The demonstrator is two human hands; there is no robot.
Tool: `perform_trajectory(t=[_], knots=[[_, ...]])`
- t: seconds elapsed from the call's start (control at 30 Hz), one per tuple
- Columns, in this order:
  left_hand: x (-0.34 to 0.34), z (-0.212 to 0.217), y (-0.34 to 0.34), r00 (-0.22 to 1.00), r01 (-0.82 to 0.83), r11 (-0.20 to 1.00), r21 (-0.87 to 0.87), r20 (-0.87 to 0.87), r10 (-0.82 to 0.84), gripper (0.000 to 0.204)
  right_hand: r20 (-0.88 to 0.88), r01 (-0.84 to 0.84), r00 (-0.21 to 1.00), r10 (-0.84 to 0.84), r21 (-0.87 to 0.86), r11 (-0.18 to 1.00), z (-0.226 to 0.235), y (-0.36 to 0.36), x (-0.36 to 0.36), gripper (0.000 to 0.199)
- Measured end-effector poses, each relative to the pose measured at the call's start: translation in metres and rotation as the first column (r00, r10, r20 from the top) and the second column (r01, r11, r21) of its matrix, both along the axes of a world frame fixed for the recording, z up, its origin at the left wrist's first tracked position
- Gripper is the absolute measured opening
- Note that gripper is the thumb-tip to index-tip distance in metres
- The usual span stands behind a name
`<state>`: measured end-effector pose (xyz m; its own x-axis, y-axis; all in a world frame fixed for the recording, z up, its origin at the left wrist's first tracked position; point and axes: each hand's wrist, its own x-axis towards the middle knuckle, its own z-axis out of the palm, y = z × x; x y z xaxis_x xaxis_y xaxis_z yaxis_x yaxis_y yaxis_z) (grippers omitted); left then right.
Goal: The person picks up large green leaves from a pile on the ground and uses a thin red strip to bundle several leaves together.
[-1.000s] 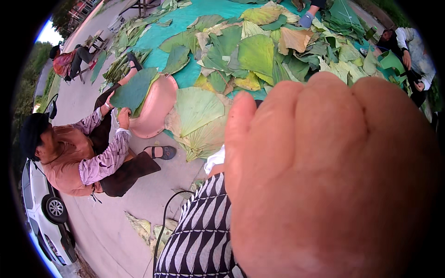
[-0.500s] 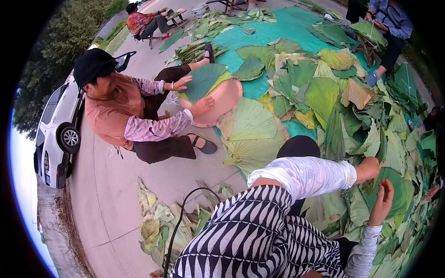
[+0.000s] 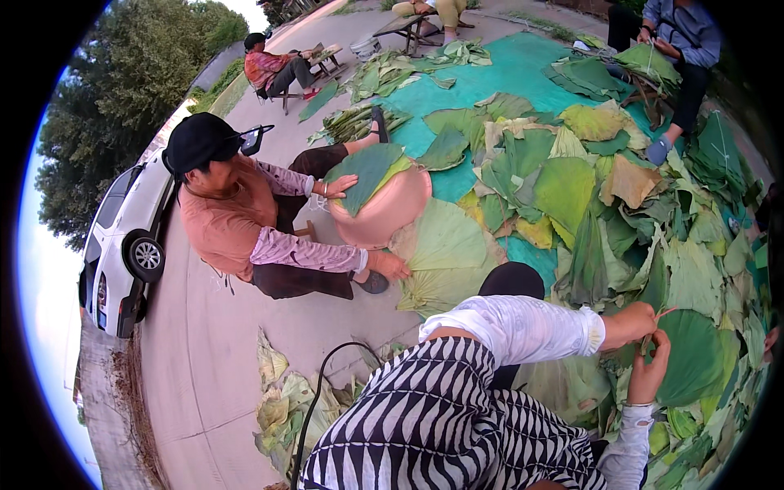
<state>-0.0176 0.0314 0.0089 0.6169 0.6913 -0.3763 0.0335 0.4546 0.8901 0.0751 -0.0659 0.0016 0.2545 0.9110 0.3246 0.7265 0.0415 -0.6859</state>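
My left hand, coming out of a white sleeve, is closed round a thin orange-brown strand whose end sticks out past the fingers. Right below it, my right hand is closed with its fingertips together, nearly touching the left. What those fingertips pinch is too small to make out. Both hands are at the left edge of a large round dark green leaf, which lies on a thick spread of other leaves. My patterned black-and-white clothing fills the lower middle.
A person sits at the left, one hand on green leaves over a pink tub, the other touching pale leaves. Leaf heaps cover a green sheet. Other people sit farther back. A white car stands left.
My right hand has moved up to meet the left and its spread fingers have closed. My left hand has dropped slightly. The seated person's near hand has left the tub for the pale leaves.
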Motion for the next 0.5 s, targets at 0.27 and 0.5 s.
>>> perform_trajectory(t=[0.27, 0.5], knots=[[-0.019, 0.014, -0.013, 0.973, 0.159, 0.98, 0.118, 0.147, -0.176, 0.014, -0.281, 0.014, 0.96, -0.005, 0.027, 1.0, 0.012, -0.014, 0.023, 0.018], [-0.015, 0.007, -0.026, 0.971, 0.199, 0.947, 0.251, 0.077, -0.225, 0.013, -0.584, 0.249, 0.776, -0.241, -0.068, 0.966, 0.019, -0.03, 0.041, 0.028]])
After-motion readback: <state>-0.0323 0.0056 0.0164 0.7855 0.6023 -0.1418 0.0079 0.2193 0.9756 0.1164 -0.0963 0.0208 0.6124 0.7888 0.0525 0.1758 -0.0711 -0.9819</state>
